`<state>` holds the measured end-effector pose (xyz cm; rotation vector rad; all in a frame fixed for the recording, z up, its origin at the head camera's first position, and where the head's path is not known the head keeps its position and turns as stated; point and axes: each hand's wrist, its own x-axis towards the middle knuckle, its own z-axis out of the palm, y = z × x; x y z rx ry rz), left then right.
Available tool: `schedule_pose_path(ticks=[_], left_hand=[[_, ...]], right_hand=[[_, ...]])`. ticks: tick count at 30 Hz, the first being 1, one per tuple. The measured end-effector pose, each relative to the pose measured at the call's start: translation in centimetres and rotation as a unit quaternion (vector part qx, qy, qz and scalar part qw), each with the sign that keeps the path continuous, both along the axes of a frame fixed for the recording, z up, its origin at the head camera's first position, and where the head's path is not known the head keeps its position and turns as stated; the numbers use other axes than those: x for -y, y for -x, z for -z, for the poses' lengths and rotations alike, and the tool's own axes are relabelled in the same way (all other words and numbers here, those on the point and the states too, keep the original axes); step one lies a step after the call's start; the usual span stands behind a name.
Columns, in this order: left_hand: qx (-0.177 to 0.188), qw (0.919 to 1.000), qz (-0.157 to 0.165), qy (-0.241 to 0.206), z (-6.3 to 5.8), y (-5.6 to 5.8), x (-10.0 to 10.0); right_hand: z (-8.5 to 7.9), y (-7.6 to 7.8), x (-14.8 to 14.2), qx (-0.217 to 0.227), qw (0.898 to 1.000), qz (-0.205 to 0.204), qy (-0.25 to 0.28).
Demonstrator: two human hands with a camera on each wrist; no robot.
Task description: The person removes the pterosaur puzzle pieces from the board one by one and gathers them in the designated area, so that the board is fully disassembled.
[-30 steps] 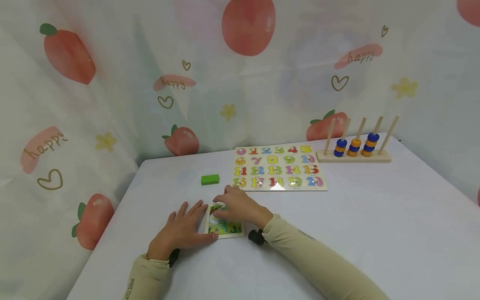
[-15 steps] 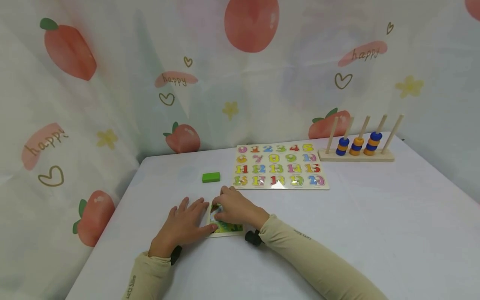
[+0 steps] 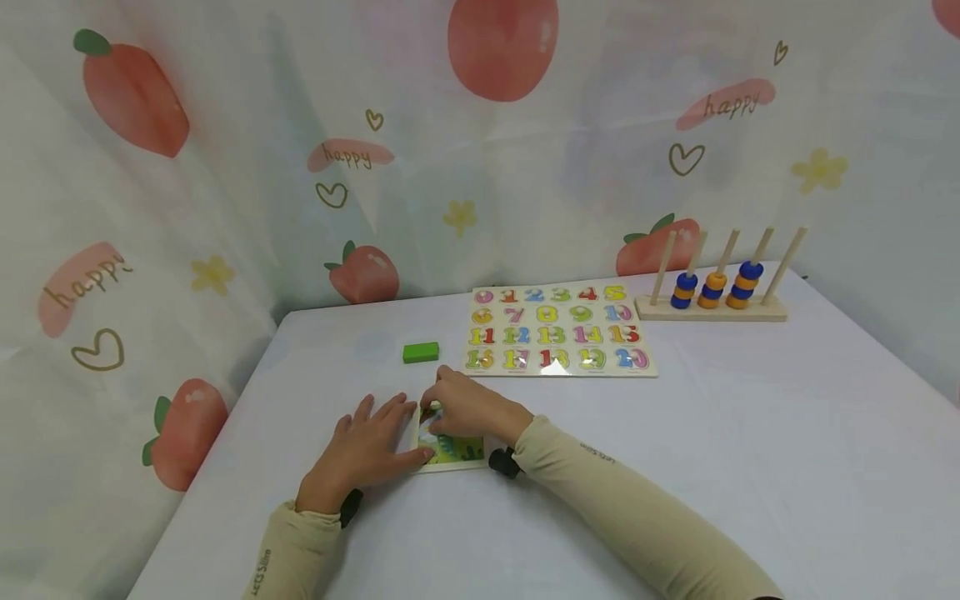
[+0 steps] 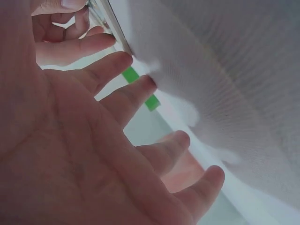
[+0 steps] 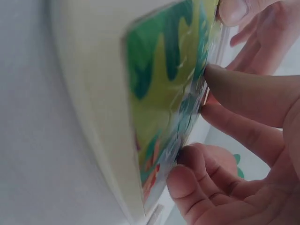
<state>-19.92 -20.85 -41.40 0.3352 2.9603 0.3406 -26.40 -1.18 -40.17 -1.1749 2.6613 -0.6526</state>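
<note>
A small picture puzzle board [image 3: 450, 468] with a pale frame and a green and yellow scene lies flat on the table. My left hand [image 3: 367, 454] steadies its left side, fingers spread, with the thumb on the lower left corner. From the right, my right hand [image 3: 472, 408] reaches over the board; its thumb and forefinger pinch a puzzle piece near the upper left corner. The right wrist view shows the thumb [image 5: 220, 77] and fingertips on the picture [image 5: 164, 89]; the piece's outline is mostly hidden.
Behind the board lies a green block [image 3: 421, 352]. A number puzzle board [image 3: 562, 325] lies farther back. At the back right stands a wooden peg stand [image 3: 712, 310] with blue and orange rings. A printed curtain [image 3: 420, 108] hangs behind the table [image 3: 675, 417].
My right hand has shifted slightly left over the puzzle board, its fingers drawing closer to the upper left corner. The left thumb stays on the lower left corner. The view has tilted slightly.
</note>
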Motion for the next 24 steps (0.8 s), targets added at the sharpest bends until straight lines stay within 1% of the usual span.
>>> schedule_pose_path(ticks=[4, 8, 10, 18, 24], left_hand=[[0.004, 1.0000, -0.004, -0.007, -0.06, 0.02, 0.12], [0.010, 0.9998, -0.005, -0.016, 0.04, -0.01, 0.12], [0.011, 0.9998, -0.006, -0.016, 0.11, -0.02, 0.11], [0.016, 0.9996, -0.010, -0.019, 0.00, -0.14, 0.03], [0.015, 0.9997, -0.008, -0.020, -0.07, -0.19, 0.03]], right_hand=[[-0.02, 0.27, 0.32, 0.029, 0.999, 0.003, 0.014], [0.14, 0.20, 0.42, 0.060, 0.998, 0.014, 0.022], [0.21, 0.13, 0.42, 0.068, 0.997, 0.020, 0.022], [0.40, 0.10, 0.53, 0.080, 0.996, 0.030, 0.039], [0.49, 0.20, 0.56, 0.079, 0.993, 0.039, 0.080]])
